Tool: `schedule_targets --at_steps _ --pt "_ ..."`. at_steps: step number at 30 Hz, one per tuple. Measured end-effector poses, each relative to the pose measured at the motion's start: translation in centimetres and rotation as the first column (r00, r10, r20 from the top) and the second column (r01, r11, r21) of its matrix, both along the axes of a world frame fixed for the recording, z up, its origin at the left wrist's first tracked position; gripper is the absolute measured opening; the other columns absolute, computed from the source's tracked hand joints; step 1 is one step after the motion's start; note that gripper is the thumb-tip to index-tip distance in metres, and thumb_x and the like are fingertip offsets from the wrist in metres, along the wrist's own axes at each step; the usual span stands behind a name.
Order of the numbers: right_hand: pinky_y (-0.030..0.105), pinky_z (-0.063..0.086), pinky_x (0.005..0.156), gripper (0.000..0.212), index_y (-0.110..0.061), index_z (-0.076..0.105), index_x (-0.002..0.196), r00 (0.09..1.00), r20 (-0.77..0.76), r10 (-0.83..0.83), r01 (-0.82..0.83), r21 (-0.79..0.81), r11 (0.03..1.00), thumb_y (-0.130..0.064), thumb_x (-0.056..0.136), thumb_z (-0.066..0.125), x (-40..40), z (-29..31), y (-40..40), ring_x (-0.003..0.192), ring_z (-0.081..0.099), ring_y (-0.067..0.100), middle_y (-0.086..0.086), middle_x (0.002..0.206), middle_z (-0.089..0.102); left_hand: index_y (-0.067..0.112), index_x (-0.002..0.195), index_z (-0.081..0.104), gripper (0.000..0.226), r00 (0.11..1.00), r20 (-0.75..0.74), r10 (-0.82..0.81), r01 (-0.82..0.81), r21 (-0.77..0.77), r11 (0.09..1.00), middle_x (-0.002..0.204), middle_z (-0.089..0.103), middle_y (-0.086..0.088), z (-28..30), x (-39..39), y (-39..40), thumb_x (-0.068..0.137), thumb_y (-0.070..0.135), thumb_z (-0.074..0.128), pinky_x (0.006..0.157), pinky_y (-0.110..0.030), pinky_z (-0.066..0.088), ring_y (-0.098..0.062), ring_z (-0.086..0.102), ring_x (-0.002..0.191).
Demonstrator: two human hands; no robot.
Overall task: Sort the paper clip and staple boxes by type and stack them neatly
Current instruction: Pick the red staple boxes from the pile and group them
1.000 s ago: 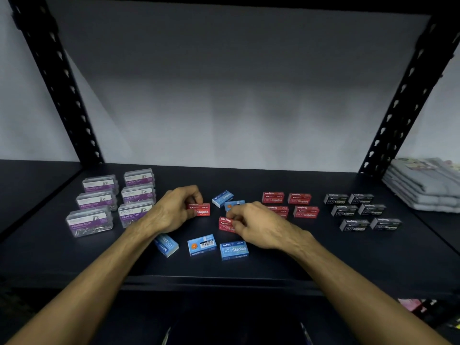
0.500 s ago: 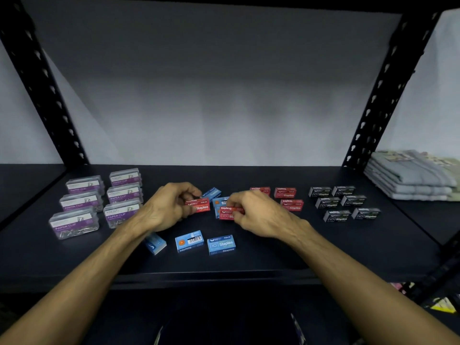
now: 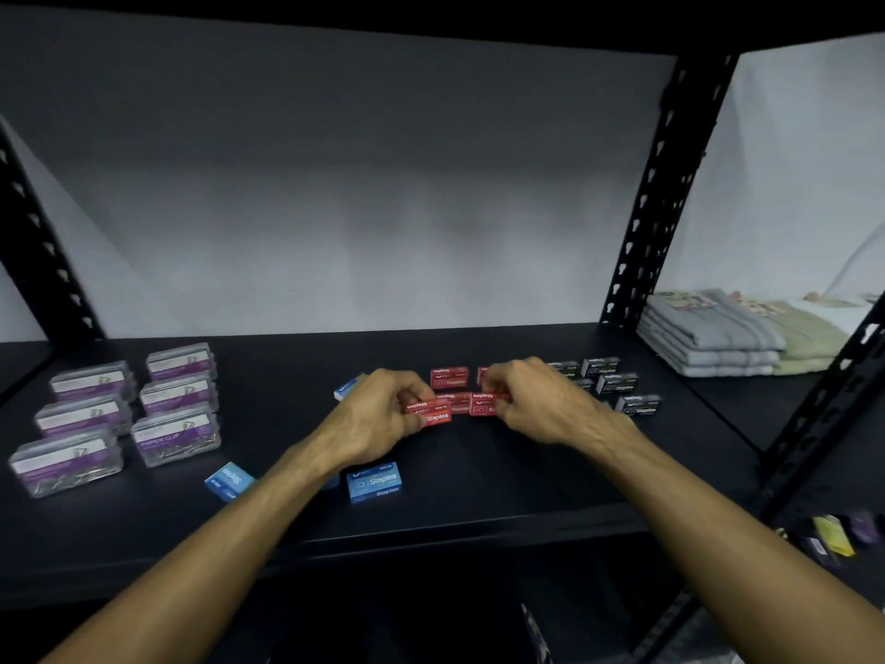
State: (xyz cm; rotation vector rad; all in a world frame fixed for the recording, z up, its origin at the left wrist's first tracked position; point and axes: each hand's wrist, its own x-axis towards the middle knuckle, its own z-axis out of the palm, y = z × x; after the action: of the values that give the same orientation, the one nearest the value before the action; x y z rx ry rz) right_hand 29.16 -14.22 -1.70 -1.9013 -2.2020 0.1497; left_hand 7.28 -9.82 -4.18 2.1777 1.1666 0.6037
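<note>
My left hand [image 3: 378, 414] pinches a red staple box [image 3: 431, 413] just above the black shelf [image 3: 527, 481]. My right hand [image 3: 541, 404] pinches another red staple box [image 3: 484, 404] beside it. Both boxes are at the group of red staple boxes [image 3: 449, 377] in the middle of the shelf. Clear paper clip boxes [image 3: 176, 436] with purple labels stand in two rows at the left. Blue staple boxes [image 3: 374, 480] lie loose near the front edge, and one more blue box [image 3: 346, 386] lies behind my left hand. Black staple boxes [image 3: 618, 383] are grouped at the right, partly hidden by my right hand.
Folded grey and beige towels [image 3: 718, 337] are stacked on the neighbouring shelf at the right. Black perforated uprights [image 3: 661, 194] frame the bay. Small coloured items [image 3: 838, 539] sit low at the right edge.
Both hands lifted a red staple box each from among the blue boxes and carried them right to the red group. The camera view also swung right.
</note>
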Motion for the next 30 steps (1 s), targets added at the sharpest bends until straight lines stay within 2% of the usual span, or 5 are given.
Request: schedule_targets --at_steps 4,15,20,27,30 --pt "0.031 0.053 0.064 0.018 -0.018 0.066 0.091 0.998 0.030 -0.048 0.048 -0.015 0.999 -0.006 0.086 0.053 1.6 -0.5 -0.5 0.068 0.063 0.016 -0.003 0.075 0.065 0.024 0.103 0.068 0.018 0.999 -0.037 -0.021 0.021 0.009 1.000 0.086 0.065 0.011 -0.8 1.8 -0.6 0.089 0.014 0.071 0.060 -0.010 0.044 0.001 0.059 0.065" --pt "0.037 0.057 0.075 0.024 -0.017 0.066 0.099 0.997 0.040 -0.070 0.072 -0.045 0.996 -0.005 0.086 0.051 2.4 -1.6 -1.0 0.078 0.067 0.020 0.001 0.087 0.070 0.024 0.110 0.066 0.021 0.990 -0.140 -0.029 0.038 0.060 0.997 0.098 0.061 0.010 -1.5 3.7 -0.7 0.091 0.016 0.068 0.064 -0.011 0.041 0.000 0.055 0.078" --pt "0.037 0.057 0.075 0.027 -0.020 0.066 0.101 0.996 0.035 -0.077 0.079 -0.051 0.996 -0.006 0.085 0.050 2.6 -2.0 -1.1 0.083 0.067 0.022 0.001 0.092 0.071 0.024 0.108 0.066 0.019 0.990 -0.140 -0.032 0.040 0.055 0.998 0.092 0.062 0.012 -1.6 3.8 -0.8 0.091 0.014 0.067 0.062 -0.011 0.042 0.000 0.056 0.070" --pt "0.036 0.056 0.068 0.020 -0.021 0.061 0.085 0.996 0.047 -0.070 0.072 -0.041 0.997 -0.005 0.082 0.050 2.7 -2.4 -0.9 0.073 0.065 0.022 -0.002 0.077 0.067 0.022 0.110 0.066 0.021 0.991 -0.133 -0.033 0.042 0.063 0.997 0.091 0.063 0.013 -1.7 3.9 -0.7 0.091 0.013 0.067 0.063 -0.011 0.044 0.002 0.056 0.068" --pt "0.032 0.054 0.067 0.021 -0.020 0.063 0.093 0.996 0.049 -0.070 0.072 -0.054 0.996 -0.005 0.084 0.051 2.7 -2.2 -0.9 0.075 0.065 0.019 -0.001 0.083 0.068 0.022 0.113 0.065 0.025 0.992 -0.123 -0.022 0.031 0.075 0.997 0.093 0.061 0.011 -1.8 3.9 -0.7 0.090 0.013 0.068 0.062 -0.010 0.043 0.001 0.054 0.068"
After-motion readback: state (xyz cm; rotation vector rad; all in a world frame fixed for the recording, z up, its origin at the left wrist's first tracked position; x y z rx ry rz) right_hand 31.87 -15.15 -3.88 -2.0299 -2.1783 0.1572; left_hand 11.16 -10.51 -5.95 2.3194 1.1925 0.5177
